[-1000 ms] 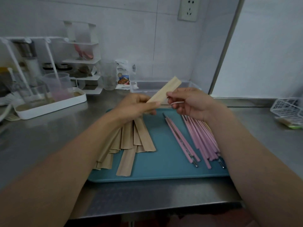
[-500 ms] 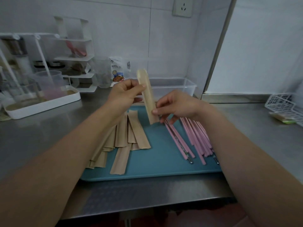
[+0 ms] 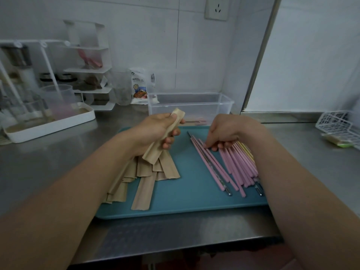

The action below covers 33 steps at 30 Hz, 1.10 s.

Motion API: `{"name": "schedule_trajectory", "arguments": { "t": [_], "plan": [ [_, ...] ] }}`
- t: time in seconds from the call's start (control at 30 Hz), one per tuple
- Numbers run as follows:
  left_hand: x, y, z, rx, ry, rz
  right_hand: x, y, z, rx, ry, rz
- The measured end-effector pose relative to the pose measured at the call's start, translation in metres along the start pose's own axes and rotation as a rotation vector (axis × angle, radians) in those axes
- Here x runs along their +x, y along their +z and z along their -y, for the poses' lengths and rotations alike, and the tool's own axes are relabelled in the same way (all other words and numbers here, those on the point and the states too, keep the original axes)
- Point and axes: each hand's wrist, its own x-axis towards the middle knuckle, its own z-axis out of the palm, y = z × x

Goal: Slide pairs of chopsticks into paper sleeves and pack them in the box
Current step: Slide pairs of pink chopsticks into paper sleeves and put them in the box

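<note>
The left hand (image 3: 155, 131) grips one brown paper sleeve (image 3: 164, 138), fingers and thumb curled round its upper half; the sleeve slants from upper right to lower left, its lower end hanging over the heap of loose sleeves (image 3: 144, 176). That heap lies fanned on the left half of a teal tray (image 3: 187, 197); about eight or nine sleeves can be made out, though they overlap too much for a sure count. One of them lies a little apart at the near edge of the heap.

The right hand (image 3: 229, 131) is lowered onto the pink chopsticks (image 3: 237, 164), its fingertips (image 3: 206, 146) curled down and touching the upper ends of the sticks; whether it has pinched any of them I cannot tell. The chopsticks lie in two groups on the right half of the tray: a small bunch of about four nearer the middle and a larger pile, a dozen or more, beside the right forearm. Two metal tips show at their near ends.

One clear plastic box (image 3: 191, 106) stands on the steel tabletop (image 3: 48, 162) just behind the tray, holding what looks like one filled sleeve on its floor. To the left stand one white tray with a rack (image 3: 50, 123), and one white wire basket (image 3: 339, 123) sits at the far right.
</note>
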Motion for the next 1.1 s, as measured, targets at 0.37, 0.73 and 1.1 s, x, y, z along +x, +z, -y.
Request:
{"name": "schedule_trajectory", "arguments": {
  "t": [0.37, 0.73, 1.1],
  "plan": [
    [0.006, -0.002, 0.001, 0.023, 0.021, -0.067, -0.002, -0.002, 0.003, 0.163, -0.144, -0.237],
    [0.007, -0.003, 0.001, 0.028, 0.038, -0.055, 0.000, -0.006, 0.012, 1.216, -0.479, 0.027],
    [0.001, -0.003, -0.001, 0.075, 0.048, 0.045, 0.003, 0.000, 0.015, 1.150, -0.441, -0.010]
  ]
}}
